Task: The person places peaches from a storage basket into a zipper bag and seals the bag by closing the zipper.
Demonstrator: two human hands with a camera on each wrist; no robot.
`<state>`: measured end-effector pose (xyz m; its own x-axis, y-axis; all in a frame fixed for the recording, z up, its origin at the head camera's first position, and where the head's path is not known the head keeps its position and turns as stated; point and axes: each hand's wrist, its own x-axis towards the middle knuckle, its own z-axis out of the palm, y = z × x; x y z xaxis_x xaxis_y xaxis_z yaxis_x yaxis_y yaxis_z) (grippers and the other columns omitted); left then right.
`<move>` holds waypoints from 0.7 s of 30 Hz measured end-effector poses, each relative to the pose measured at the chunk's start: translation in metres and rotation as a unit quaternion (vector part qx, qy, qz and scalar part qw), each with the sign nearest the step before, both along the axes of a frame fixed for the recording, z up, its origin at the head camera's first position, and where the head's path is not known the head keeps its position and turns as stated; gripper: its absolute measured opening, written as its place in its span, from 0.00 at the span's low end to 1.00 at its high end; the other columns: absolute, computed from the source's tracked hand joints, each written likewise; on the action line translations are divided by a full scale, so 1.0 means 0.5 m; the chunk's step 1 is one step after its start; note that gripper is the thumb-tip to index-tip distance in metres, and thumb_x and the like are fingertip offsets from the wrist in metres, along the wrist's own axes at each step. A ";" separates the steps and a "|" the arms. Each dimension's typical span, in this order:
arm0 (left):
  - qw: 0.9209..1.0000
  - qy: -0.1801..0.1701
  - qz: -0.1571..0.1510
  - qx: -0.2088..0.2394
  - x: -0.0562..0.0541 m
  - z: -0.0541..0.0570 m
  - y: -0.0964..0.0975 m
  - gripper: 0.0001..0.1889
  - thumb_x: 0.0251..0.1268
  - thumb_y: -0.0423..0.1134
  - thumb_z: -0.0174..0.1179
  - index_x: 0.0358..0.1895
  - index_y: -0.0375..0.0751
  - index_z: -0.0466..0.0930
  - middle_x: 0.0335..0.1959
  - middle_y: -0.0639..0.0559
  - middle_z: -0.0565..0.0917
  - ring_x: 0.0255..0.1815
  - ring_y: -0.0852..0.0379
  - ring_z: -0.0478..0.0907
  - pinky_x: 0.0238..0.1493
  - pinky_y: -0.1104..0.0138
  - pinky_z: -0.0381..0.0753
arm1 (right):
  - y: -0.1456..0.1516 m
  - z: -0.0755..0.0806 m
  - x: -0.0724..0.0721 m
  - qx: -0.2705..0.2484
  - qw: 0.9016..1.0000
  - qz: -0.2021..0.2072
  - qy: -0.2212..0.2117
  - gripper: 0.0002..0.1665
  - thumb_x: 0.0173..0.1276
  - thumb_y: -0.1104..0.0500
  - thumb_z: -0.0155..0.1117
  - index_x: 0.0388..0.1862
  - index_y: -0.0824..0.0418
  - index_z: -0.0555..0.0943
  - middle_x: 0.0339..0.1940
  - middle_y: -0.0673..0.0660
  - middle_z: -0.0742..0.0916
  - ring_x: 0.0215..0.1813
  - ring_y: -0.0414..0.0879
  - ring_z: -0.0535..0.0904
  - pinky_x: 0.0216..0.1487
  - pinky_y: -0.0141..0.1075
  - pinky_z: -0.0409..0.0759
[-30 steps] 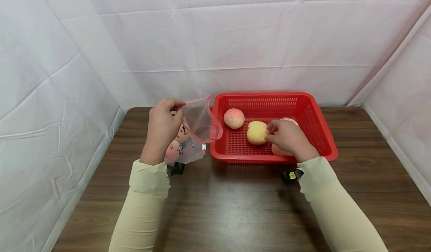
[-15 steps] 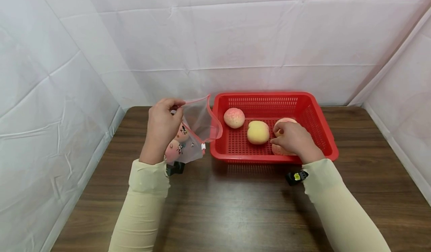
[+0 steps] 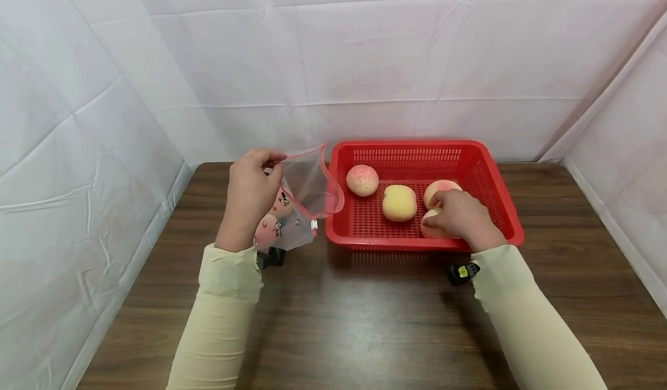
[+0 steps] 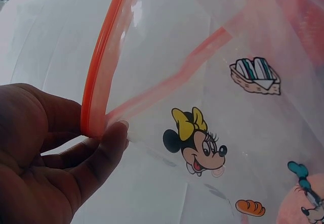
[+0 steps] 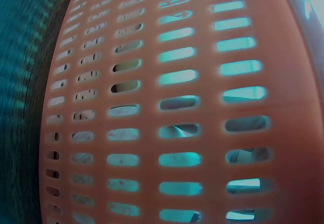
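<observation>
My left hand (image 3: 252, 196) pinches the top corner of a clear zip bag (image 3: 307, 184) with a pink edge and a white slider (image 3: 314, 224). Pinkish peaches (image 3: 267, 232) show through the bag's printed lower part. In the left wrist view, thumb and fingers grip the orange-pink zip strip (image 4: 98, 67), and the bag gapes. My right hand (image 3: 465, 219) reaches into the red basket (image 3: 406, 244), thumb and fingers around a peach (image 3: 433, 231) at the front right. In the right wrist view, the slotted basket wall (image 5: 152, 107) hides the hand.
Also inside the basket are a pink-topped peach (image 3: 362, 180) at the back left, a yellow peach (image 3: 399, 203) in the middle and another peach (image 3: 442, 188) behind my right hand. A dark wooden table (image 3: 344, 320) lies beneath; white cloth (image 3: 365, 60) surrounds it.
My right hand has left the yellow peach, moved right, and now grips the front right peach. My left hand holds the bag in the same place.
</observation>
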<state>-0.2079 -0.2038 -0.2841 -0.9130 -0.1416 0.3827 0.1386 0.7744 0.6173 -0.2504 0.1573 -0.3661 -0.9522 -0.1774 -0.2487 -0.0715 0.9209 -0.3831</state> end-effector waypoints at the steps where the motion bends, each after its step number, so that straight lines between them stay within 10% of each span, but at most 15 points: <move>1: 1.000 0.001 0.000 0.001 0.000 0.000 0.000 0.10 0.66 0.33 0.56 0.44 0.38 0.86 0.43 0.43 0.84 0.43 0.48 0.82 0.39 0.58 0.81 | -0.001 0.001 0.000 0.001 1.000 0.000 -0.003 0.26 0.51 0.46 0.74 0.48 0.55 0.81 0.39 0.54 0.87 0.40 0.53 0.78 0.33 0.41 0.75; 21: 1.000 -0.005 -0.002 0.011 0.006 0.001 -0.007 0.11 0.66 0.33 0.55 0.45 0.38 0.85 0.44 0.44 0.84 0.43 0.49 0.82 0.38 0.59 0.80 | -0.006 0.000 -0.004 0.011 0.999 0.015 -0.033 0.32 0.47 0.47 0.78 0.50 0.56 0.78 0.39 0.55 0.85 0.37 0.51 0.78 0.32 0.39 0.75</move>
